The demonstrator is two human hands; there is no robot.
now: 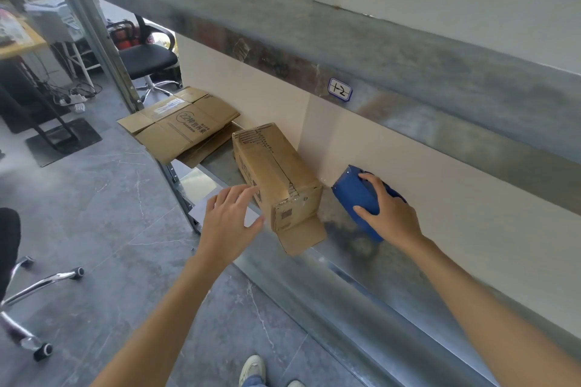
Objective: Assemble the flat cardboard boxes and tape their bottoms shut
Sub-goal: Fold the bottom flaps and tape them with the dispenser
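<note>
The right hand (388,213) is gripping the tape dispenser (355,194) on the shelf (345,270), just beside the folded-up box (276,179). The left hand (229,220), fingers spread and empty, is reaching toward the box's side. Bracing the box first should be keeping its flaps flush for taping.

The single camera rides on my head, its wide lens tilted forward and down at the grey galvanised metal shelf (361,286), close in. My forearms run up from the bottom edge, with my left hand (231,223) and right hand (390,213) mid-frame and the grey marbled floor (110,213) to my left.
</note>
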